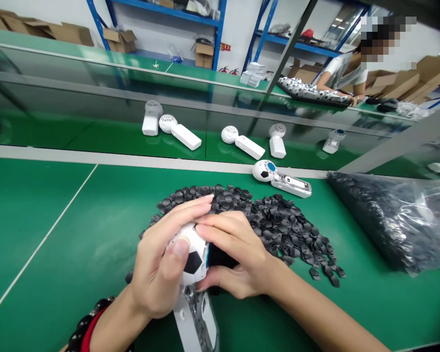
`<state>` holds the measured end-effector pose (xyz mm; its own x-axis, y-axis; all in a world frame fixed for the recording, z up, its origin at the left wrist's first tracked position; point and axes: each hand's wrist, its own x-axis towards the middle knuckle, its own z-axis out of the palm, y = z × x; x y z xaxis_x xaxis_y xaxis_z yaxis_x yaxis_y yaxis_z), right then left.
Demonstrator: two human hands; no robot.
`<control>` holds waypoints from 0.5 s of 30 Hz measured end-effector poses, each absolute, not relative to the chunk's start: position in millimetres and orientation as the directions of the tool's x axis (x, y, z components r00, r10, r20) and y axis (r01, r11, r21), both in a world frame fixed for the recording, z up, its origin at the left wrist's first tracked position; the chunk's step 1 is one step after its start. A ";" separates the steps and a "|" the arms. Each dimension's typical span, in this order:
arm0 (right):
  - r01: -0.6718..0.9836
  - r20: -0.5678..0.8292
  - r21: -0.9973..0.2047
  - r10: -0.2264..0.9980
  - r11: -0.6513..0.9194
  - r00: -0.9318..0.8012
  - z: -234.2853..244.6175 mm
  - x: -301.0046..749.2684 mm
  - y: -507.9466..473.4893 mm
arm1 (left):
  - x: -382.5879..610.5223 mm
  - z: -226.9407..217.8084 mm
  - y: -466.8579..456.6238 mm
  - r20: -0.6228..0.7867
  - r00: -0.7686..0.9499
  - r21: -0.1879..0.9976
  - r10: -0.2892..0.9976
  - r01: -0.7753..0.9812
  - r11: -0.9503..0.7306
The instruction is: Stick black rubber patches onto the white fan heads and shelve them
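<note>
A handheld fan with a football-patterned head (195, 252), white with black patches, is between my hands. Its clear-and-white handle (198, 320) points down toward the lower edge. My left hand (165, 259) wraps round the head from the left, thumb pressed near a black patch. From the right, my right hand (238, 254) grips the head's top and lower side with fingers and thumb. A blue edge shows on the head's right side; the rest there is hidden by my fingers. Just behind my hands spreads a heap of black plastic pieces (278, 225).
A similar fan (291, 185) with its handle open lies behind the heap. A clear bag of black pieces (396, 220) stands at right. White fans (247, 146) rest beyond the pale ledge (113, 159). A person (342, 73) works over a tray of patterned parts (311, 92) at back right.
</note>
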<state>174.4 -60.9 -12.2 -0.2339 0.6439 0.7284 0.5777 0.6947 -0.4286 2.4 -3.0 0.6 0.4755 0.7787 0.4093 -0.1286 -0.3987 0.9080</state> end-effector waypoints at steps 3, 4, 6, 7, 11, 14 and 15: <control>0.517 0.725 -0.498 0.661 0.696 -0.191 -11.0 168.9 -62.1 | 0.7 4.3 -3.1 0.407 0.459 0.909 0.790 -0.115 -0.401; 0.492 0.731 -0.511 0.657 0.705 -0.182 -10.8 167.3 -62.5 | 0.2 5.2 -3.6 0.405 0.445 0.910 0.799 -0.115 -0.397; 0.465 0.741 -0.516 0.647 0.719 -0.178 -10.1 164.7 -63.6 | -0.5 7.1 -5.4 0.400 0.419 0.914 0.815 -0.113 -0.391; 0.464 0.746 -0.512 0.642 0.723 -0.179 -9.7 163.8 -64.3 | -0.4 8.3 -6.7 0.398 0.411 0.914 0.820 -0.106 -0.391; 0.492 0.767 -0.488 0.623 0.721 -0.154 -8.3 162.7 -65.4 | 1.9 13.5 -11.3 0.390 0.407 0.917 0.826 -0.085 -0.391; 0.496 0.791 -0.459 0.593 0.737 -0.149 -4.8 163.3 -63.1 | -1.6 14.2 -8.4 0.376 0.397 0.924 0.837 -0.099 -0.368; 0.496 0.786 -0.462 0.599 0.735 -0.156 -2.2 162.6 -62.6 | -5.3 13.5 -4.8 0.359 0.389 0.932 0.848 -0.098 -0.350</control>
<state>162.6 -62.6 -2.2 -0.1562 0.5986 0.7856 0.4961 0.7353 -0.4617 -5.3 -4.8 13.5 0.3892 0.8482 0.3592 -0.0979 -0.3497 0.9317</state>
